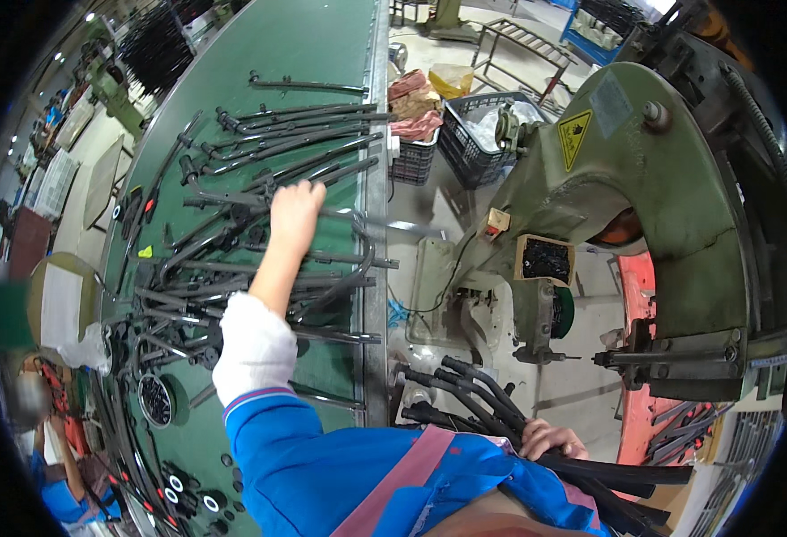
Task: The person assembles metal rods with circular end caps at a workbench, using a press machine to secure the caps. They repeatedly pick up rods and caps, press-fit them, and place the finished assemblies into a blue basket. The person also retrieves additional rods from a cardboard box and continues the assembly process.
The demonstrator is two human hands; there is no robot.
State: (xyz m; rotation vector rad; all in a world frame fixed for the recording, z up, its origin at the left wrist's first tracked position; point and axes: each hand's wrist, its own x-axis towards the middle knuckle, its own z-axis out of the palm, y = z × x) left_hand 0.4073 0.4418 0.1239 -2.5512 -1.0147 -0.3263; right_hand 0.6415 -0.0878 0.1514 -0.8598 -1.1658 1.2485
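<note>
My left hand (297,213) reaches over the green table, its fingers closed around a black metal tube (384,222) whose right end is smeared by motion. Under and around that hand lie many bent black tubes (322,143) with dark joints at their ends, loosely piled. Close to my body, my right hand (550,440) curls over a bundle of black tubes (479,394) that lies across my lap. Part of the bundle is hidden by my hand and blue clothing.
A big green press machine (644,116) stands at the right, with a small box of dark parts (546,259) on it. Black crates (474,134) sit beyond the table's metal edge (375,268). A round bowl of small parts (155,400) rests at the table's left; another person's arm (69,456) shows lower left.
</note>
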